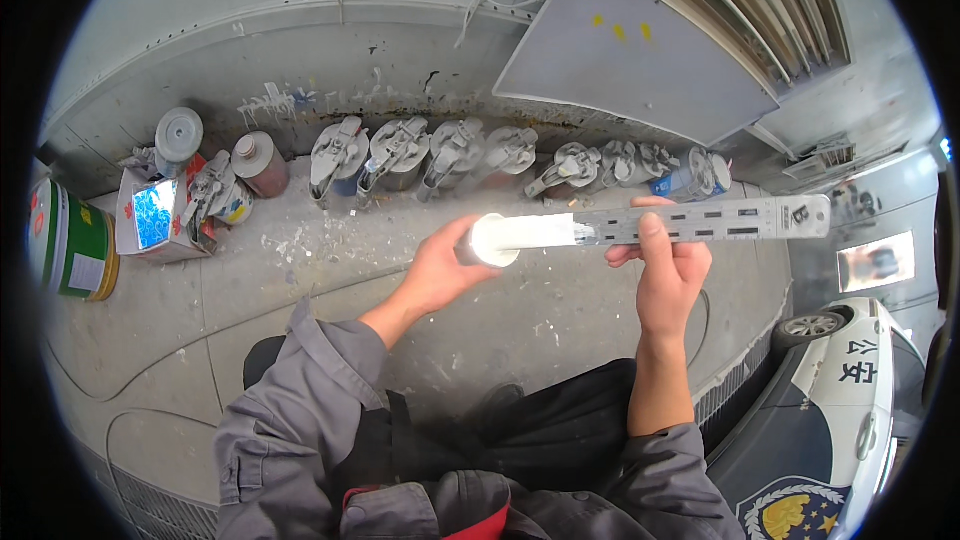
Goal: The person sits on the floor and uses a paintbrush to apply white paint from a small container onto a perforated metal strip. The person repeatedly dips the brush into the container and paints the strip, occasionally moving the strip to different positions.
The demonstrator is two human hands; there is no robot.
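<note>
Floor [545,325] spreads below the cup [492,244], which I take as landmark on my feed. Right of it and nearer the wearer I see a car [850,420]; beyond it to the right, a pale panel [620,70]; far left of it, a green bucket [78,250]; beyond it, a row of spray guns [400,148]. The slotted metal ruler [740,220] reaches from right of the cup, white-coated end over it. Hands apart: the right hand [668,275] pinches the ruler; the left hand [440,265] wraps the cup.
</note>
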